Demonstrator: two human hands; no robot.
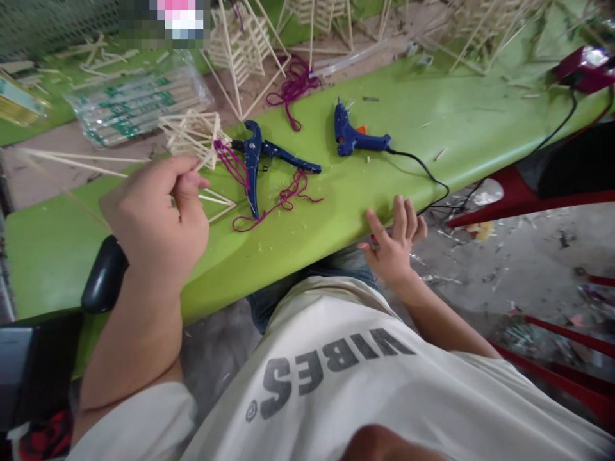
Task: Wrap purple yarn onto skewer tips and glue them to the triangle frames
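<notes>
My left hand (161, 214) is closed around a wooden stick frame (192, 128). Thin sticks stick out on both sides of the fist, and purple string hangs from the frame's small lattice part. Which stick the fingers pinch is hidden. Just right of the frame lie blue-handled cutters (253, 163), with loose purple string (288, 195) beside them. My right hand (394, 240) rests at the table's near edge, fingers spread, holding nothing. Beyond it, a blue glue gun (353, 131) with an orange trigger lies on its side, its black cord trailing over the edge.
Bagged sticks (139, 99) lie at the back left of the green table (456, 121). More stick frames (240, 51) stand along the back, near a purple string bundle (298, 83). A dark red device (586, 67) with cords sits far right. Red chair parts (514, 198) are below.
</notes>
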